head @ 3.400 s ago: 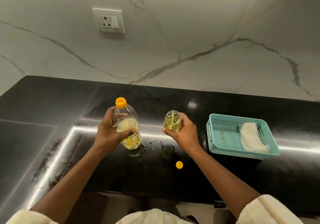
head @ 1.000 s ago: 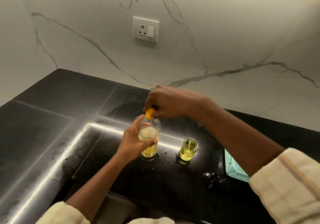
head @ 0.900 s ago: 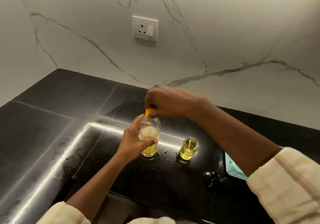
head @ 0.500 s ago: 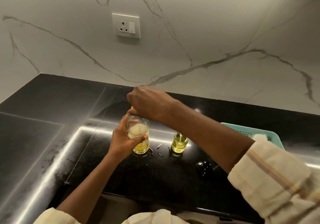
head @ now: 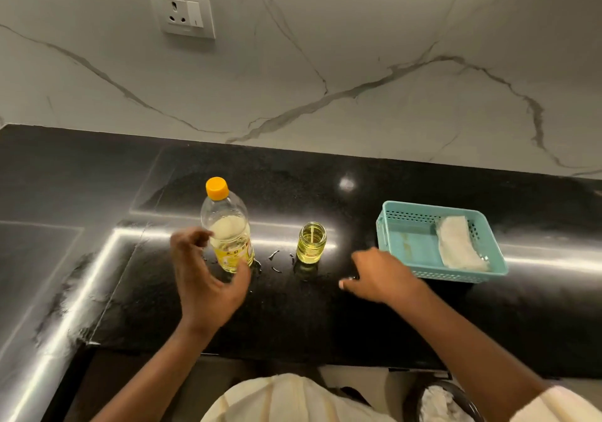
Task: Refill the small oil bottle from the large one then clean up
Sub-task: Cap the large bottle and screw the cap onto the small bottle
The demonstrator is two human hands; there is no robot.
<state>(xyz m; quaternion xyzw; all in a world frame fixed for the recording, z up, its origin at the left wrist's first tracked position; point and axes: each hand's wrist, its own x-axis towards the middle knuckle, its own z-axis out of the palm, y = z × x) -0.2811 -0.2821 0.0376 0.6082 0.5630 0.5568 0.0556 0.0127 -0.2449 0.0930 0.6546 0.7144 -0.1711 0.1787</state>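
Observation:
The large oil bottle point(head: 228, 229), clear with a yellow cap screwed on, stands upright on the black counter point(head: 293, 317). My left hand point(head: 205, 281) hovers just in front of it with fingers spread and curved, holding nothing. The small glass jar point(head: 311, 242) stands to the right, uncapped and full of yellow oil. My right hand point(head: 381, 275) lies low over the counter right of the jar, knuckles up, fingertips pointing down. Whatever is under it is hidden, and the jar's small cap is not visible.
A teal plastic basket point(head: 384, 236) holding a folded white cloth point(head: 456, 242) sits at the right. Small oil drops point(head: 275, 258) lie between bottle and jar. A wall socket point(head: 180, 9) is on the marble backsplash. The counter's front edge runs below my wrists.
My right hand left the large bottle's cap and swung down to the counter beside the jar. My left hand let go of the bottle. The view shifted right, showing the basket.

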